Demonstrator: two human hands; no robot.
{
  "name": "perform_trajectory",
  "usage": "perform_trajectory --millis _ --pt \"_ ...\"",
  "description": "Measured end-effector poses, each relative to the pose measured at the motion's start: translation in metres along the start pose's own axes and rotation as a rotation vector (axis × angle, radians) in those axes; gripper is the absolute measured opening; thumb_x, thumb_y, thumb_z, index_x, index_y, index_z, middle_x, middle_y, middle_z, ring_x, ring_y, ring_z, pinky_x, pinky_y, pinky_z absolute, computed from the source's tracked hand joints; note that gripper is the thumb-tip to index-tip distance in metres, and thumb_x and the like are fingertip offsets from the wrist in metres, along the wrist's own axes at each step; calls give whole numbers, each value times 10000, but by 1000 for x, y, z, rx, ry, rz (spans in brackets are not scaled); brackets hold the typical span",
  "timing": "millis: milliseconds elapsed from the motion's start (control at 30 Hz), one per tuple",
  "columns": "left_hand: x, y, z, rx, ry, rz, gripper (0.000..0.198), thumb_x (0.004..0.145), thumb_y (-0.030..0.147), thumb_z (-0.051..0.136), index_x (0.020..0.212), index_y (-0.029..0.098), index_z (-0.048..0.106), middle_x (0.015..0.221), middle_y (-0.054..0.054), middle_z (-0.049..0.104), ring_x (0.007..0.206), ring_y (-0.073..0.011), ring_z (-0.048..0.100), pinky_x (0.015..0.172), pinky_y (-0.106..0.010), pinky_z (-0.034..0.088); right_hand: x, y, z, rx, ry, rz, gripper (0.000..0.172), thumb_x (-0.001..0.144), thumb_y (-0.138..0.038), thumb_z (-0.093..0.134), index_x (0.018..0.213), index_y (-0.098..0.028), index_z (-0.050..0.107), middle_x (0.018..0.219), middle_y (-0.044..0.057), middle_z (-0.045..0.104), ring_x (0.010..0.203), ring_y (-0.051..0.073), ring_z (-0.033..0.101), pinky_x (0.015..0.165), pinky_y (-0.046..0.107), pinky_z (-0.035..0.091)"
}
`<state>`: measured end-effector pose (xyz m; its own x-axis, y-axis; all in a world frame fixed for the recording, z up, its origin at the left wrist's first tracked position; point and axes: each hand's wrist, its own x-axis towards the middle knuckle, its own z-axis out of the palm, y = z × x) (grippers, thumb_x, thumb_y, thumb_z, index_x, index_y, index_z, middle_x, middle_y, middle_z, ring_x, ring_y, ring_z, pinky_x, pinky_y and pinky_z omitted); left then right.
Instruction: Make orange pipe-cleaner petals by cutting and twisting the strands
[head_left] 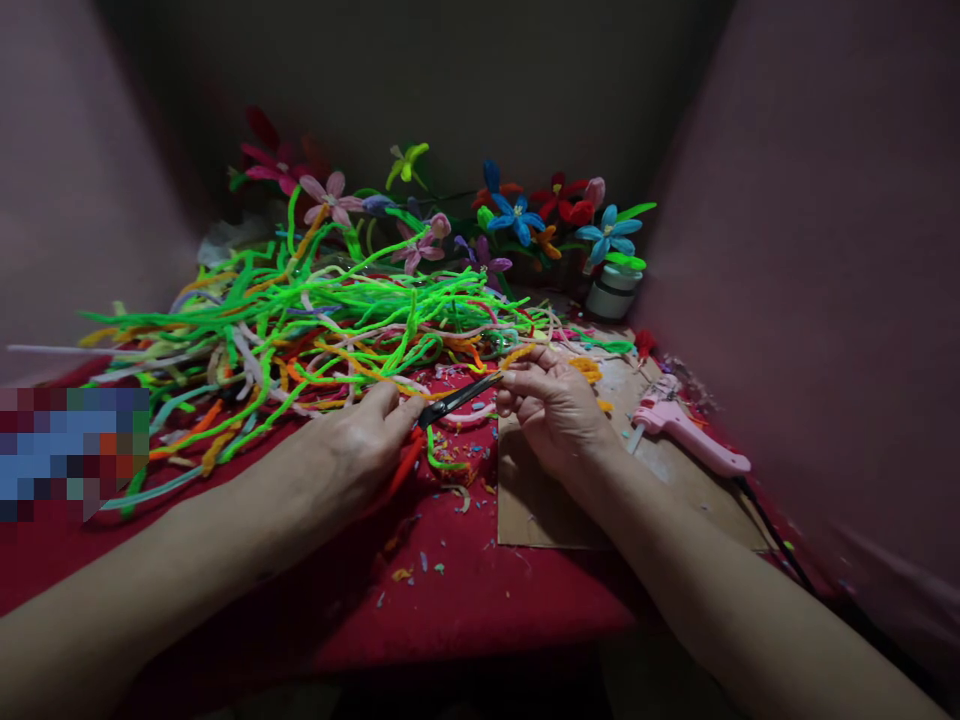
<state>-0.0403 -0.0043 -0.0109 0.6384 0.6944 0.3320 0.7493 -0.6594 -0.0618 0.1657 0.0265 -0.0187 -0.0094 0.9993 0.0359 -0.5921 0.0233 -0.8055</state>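
Observation:
My left hand (375, 430) is closed round the handle end of dark-bladed scissors (459, 398), with a bit of red showing beneath it. The blades point right, towards my right hand (551, 400). Between the thumb and fingers of my right hand is pinched an orange pipe cleaner (517, 355), close to the blade tips. Its lower part runs along the scissors and is partly hidden. A short green pipe cleaner (444, 462) lies on the red cloth just below the blades.
A tangled heap of pipe cleaners (337, 320) covers the left and middle back. Fuzzy flowers (517, 218) and a white jar (613, 292) stand behind. At right, a pink glue gun (694, 435) lies on a cardboard sheet (555, 520); scraps litter the red cloth (465, 610).

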Motion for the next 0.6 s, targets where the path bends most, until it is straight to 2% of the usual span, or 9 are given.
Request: perform_trajectory --millis 100,233,400,600 --pt "1 1 0 64 -44 21 415 809 21 296 1158 30 523 970 -164 541 689 -181 581 584 -312 514 0 1 -1 -5 -21 6 311 507 -42 683 733 -176 517 613 -68 570 481 67 516 464 207 448" --pt "1 2 0 41 -76 33 376 825 47 307 1127 36 532 936 -154 540 630 -173 569 548 -311 502 0 1 -2 -2 -39 37 324 515 -55 683 751 -182 501 598 -75 574 454 68 518 448 203 434" --pt "-2 5 1 70 -35 68 358 797 49 330 1079 25 550 870 -153 545 576 -188 559 480 -313 481 -1 2 -2 -3 -10 98 317 517 -48 653 751 -186 490 585 -80 565 436 69 519 424 197 408" --pt "1 9 0 144 3 77 365 830 58 322 1144 59 506 880 -118 537 544 -148 541 445 -261 445 -1 6 0 -26 -4 94 316 502 -26 609 749 -187 494 556 -87 536 422 75 508 415 198 404"
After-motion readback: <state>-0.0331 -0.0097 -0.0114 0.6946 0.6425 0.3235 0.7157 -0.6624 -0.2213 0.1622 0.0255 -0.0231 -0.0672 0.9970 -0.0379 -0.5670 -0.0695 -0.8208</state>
